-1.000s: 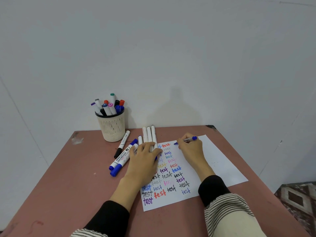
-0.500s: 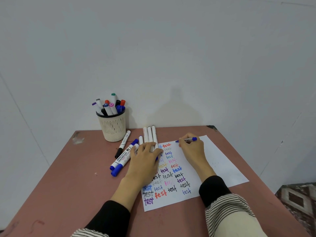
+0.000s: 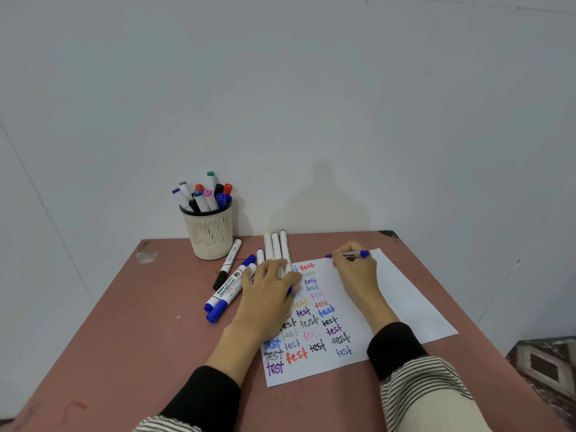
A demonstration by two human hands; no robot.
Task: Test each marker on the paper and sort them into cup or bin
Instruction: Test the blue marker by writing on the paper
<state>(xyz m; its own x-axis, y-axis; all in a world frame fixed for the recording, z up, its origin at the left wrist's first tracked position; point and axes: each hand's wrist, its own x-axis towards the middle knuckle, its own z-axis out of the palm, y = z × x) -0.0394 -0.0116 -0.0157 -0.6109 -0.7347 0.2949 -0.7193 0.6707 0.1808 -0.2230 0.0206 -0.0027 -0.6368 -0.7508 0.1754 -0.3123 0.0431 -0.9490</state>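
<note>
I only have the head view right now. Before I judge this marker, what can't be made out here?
- Head view: the pen tip is too small to tell if it touches the paper or leaves ink.
- The right hand covers most of the pen's barrel.
- The left hand hides the lower ends of the white markers and some writing.
- No bin is in frame.
- The cup wall hides its markers' lower parts.

My one camera sits on my head, looking forward and down from close above at the table [image 3: 131, 332] pushed against the wall [image 3: 311, 104], with my forearms entering from the bottom edge and no second view.
</note>
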